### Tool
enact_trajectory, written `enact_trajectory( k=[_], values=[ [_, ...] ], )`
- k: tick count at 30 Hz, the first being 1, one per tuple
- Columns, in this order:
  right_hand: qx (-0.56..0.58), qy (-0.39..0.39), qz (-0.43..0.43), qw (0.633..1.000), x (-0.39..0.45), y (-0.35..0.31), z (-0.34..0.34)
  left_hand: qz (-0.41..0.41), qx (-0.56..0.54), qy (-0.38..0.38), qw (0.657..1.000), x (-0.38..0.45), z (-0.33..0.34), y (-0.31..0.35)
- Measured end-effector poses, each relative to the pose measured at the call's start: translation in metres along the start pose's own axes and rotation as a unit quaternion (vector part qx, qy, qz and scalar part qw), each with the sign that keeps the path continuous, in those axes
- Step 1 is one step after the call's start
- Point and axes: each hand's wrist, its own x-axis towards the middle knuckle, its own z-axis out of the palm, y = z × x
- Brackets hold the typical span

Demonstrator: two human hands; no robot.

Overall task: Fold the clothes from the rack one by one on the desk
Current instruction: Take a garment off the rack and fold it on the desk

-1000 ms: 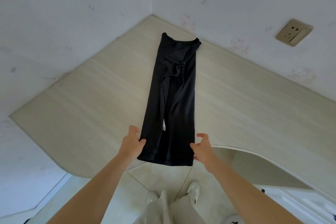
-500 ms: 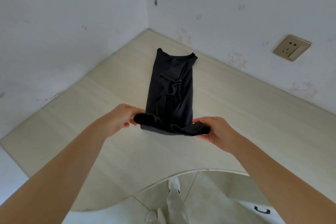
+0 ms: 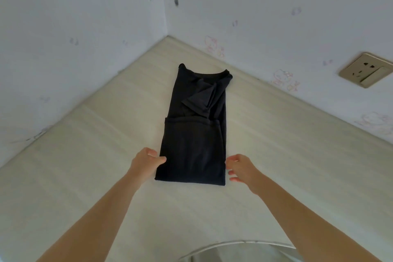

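Flanking a folded black garment (image 3: 192, 151) on the desk (image 3: 85, 155).
Left hand (image 3: 144, 162) at nine o'clock — thumb touching its edge; right hand (image 3: 240, 168) at three — fingers loosely spread, holding nothing.

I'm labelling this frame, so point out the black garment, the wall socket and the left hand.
black garment (image 3: 192, 151): head view, on the folded-up lower panel.
wall socket (image 3: 366, 69): head view, middle of its faceplate.
left hand (image 3: 146, 162): head view, back of the hand.

Black shirt (image 3: 195, 134): soft matt cloth, finely ribbed perhaps, creased near collar. Desk (image 3: 95, 155): pale wood-grain top, smooth, low sheen, probably laminate. Walls (image 3: 74, 17): matt white paint, scuffed, faint pink drawings. Socket (image 3: 366, 69): glossy champagne-coloured plastic plate.
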Motion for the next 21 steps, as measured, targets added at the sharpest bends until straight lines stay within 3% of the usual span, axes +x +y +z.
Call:
enact_trajectory(
  k=[7, 12, 17, 21],
  values=[
    [-0.110, 0.058, -0.058, 0.990, -0.010, 0.029, 0.029, 0.066, 0.068, -0.020, 0.995, -0.026, 0.010, -0.031],
    [0.006, 0.109, -0.088, 0.990, -0.029, 0.046, 0.031, 0.138, 0.013, 0.057, 0.989, -0.037, 0.011, -0.038],
    [-0.008, 0.156, -0.091, 0.983, -0.048, 0.071, 0.037, 0.190, 0.022, 0.031, 0.981, -0.050, 0.020, -0.056],
    [-0.006, 0.102, -0.151, 0.983, -0.058, 0.077, 0.041, 0.224, 0.036, 0.033, 0.973, -0.059, 0.020, -0.065]
  ],
)
